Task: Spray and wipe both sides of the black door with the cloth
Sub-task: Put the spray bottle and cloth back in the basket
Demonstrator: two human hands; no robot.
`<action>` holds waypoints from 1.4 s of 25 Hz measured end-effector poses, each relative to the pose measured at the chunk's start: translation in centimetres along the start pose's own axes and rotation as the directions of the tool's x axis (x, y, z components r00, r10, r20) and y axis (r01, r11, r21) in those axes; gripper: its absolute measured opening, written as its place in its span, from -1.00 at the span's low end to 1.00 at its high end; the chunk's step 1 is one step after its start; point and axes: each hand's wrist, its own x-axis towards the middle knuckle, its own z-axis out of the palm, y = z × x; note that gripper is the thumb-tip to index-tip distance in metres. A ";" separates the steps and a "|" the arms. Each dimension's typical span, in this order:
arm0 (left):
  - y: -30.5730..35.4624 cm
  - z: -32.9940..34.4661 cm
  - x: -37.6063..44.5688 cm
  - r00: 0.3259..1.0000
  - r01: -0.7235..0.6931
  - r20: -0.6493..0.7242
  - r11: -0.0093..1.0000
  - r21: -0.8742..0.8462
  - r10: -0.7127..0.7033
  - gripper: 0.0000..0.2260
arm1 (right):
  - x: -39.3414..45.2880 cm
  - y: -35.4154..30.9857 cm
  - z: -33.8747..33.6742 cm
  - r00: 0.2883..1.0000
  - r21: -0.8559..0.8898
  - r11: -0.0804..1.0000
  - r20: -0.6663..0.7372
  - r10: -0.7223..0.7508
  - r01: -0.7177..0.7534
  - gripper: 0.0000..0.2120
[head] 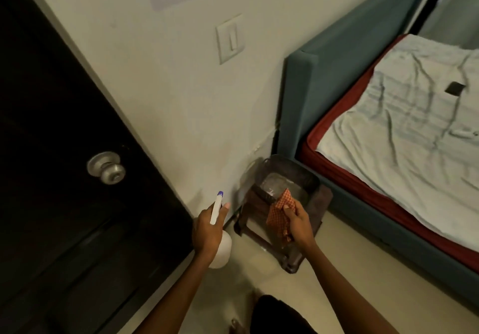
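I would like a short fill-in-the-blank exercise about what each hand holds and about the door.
1. The left hand holds a white spray ____.
2. The right hand grips an orange checked ____.
3. The black door has a round silver ____.

Missing words: bottle; cloth; knob.

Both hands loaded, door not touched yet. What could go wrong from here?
1. The spray bottle in the left hand has its nozzle aimed toward the wall, not the black door; spraying now would likely wet the wall.
2. The light switch sits on that wall, so stray mist might reach it.
3. The right hand only pinches the cloth; it may slip.
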 end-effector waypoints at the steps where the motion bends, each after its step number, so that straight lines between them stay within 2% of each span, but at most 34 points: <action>1: 0.5 1.0 0.7 1.000 -0.018 0.021 1.000 -0.005 0.018 -0.64 | 0.2 -0.1 -1.3 1.000 -0.020 1.000 -0.023 -0.003 0.003 -0.71; 5: 3.0 5.6 4.2 0.997 0.021 0.079 0.993 -0.115 -0.012 -0.74 | 2.9 0.0 -5.0 0.989 0.017 0.999 -0.140 0.052 -0.050 -0.65; 9: 6.1 11.5 8.5 0.985 0.120 0.143 0.977 -0.175 -0.096 -0.55 | 7.4 -1.4 -7.7 0.980 0.061 0.995 -0.178 0.085 -0.076 -0.64; 13: 7.2 16.7 13.1 0.955 0.179 0.260 0.975 -0.129 -0.141 -0.29 | 11.6 -1.9 -9.1 0.980 0.042 0.995 -0.174 0.095 -0.089 -0.69; 17: 5.8 21.3 17.8 0.938 0.151 0.318 0.988 -0.028 -0.135 -0.22 | 16.0 -0.5 -9.5 0.989 -0.051 0.990 -0.085 0.125 -0.129 -0.68; 22: 5.0 25.3 21.3 0.914 0.039 0.397 0.993 0.114 -0.082 -0.51 | 21.2 1.9 -8.5 0.988 -0.120 0.981 0.014 0.155 -0.152 -0.73; 25: 3.9 28.1 23.3 0.894 -0.045 0.447 0.986 0.160 -0.031 -0.56 | 24.6 3.5 -8.7 0.966 -0.280 0.949 0.167 0.195 -0.143 -0.71; 27: 3.1 29.7 24.5 0.880 -0.087 0.475 0.980 0.178 -0.008 -0.58 | 26.7 3.8 -9.0 0.947 -0.393 0.916 0.258 0.193 -0.079 -0.70; 29: 2.1 31.2 25.7 0.862 -0.119 0.507 0.978 0.172 0.016 -0.61 | 29.0 4.6 -9.5 0.944 -0.527 0.848 0.306 0.125 0.059 -0.66; 31: 1.0 32.1 26.8 0.846 -0.130 0.532 0.981 0.146 0.033 -0.63 | 30.8 5.9 -9.7 0.933 -0.719 0.654 0.355 0.057 0.234 -0.53; 33: 0.1 32.7 27.4 0.843 -0.128 0.537 0.982 0.139 0.033 -0.65 | 32.1 7.7 -9.4 0.912 -0.841 0.443 0.395 0.114 0.309 -0.30; 35: -0.7 33.2 27.7 0.838 -0.128 0.545 0.981 0.143 0.030 -0.67 | 32.9 9.7 -8.6 0.882 -0.874 0.339 0.427 0.198 0.347 -0.18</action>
